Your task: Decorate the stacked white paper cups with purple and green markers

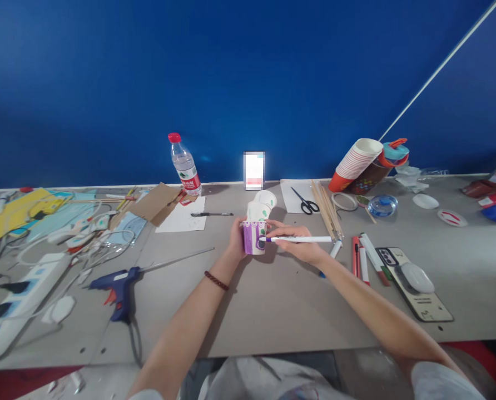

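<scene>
Pale cloth of my clothing (252, 380) sits nearest, below the edge of the grey table (268, 322). From either side my bare forearms reach forward, with a dark beaded bracelet (216, 280) around the left wrist. My left hand (237, 238) grasps the purple-striped cup (251, 239) at its side, holding it in the middle of my view. Fingers of my right hand (300, 243) grip a white marker (310, 239), its purple tip at the cup's side by a dark oval. White pieces with green spots (259, 208) show just above the cup's rim; I cannot tell whether they are joined to it. Left of my arms lies a blue glue gun (123, 283); to the right, several pens (365, 256) lie beside a phone (423, 303) with a rounded white case (417, 276) on top. Black scissors (308, 205) rest on paper farther back.
</scene>
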`<state>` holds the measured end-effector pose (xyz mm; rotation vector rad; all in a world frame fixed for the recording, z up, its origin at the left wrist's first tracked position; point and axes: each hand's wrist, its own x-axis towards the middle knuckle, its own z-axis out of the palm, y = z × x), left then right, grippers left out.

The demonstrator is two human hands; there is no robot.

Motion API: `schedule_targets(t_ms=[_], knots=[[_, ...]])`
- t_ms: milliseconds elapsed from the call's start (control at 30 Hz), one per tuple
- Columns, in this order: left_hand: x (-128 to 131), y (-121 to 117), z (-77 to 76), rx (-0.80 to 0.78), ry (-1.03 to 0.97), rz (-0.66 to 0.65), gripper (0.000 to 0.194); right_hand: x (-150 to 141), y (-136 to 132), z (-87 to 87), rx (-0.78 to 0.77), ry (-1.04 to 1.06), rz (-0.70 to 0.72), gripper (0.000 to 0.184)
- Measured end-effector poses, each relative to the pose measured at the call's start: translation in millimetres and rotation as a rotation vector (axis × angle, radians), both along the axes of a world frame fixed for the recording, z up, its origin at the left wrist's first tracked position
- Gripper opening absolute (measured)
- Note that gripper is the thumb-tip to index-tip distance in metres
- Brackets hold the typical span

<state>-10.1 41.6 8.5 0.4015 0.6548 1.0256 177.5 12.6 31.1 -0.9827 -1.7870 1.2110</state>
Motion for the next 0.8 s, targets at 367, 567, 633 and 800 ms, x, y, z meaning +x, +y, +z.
schedule_targets(t_ms=[367, 567, 633, 800], knots=[[2.9, 1.2, -2.2, -0.052, 0.015, 0.039, 0.037, -3.2, 0.9, 0.6, 0.029, 0.051, -0.092, 0.023], [2.4, 0.7, -2.1, -0.045, 0.011, 0.020, 0.035, -2.4, 1.4, -0.1, 0.042, 0.032, -0.108, 0.025], [2.2, 1.1, -3.3, -0.036, 0.012, 0.017, 0.035, -2.8, 1.1, 0.8, 0.046, 0.031, -0.108, 0.025], [1.7, 2.3, -6.4, -0.043, -0.001, 0.024, 0.034, -3.5, 0.8, 1.7, 0.031, 0.021, -0.110, 0.025]])
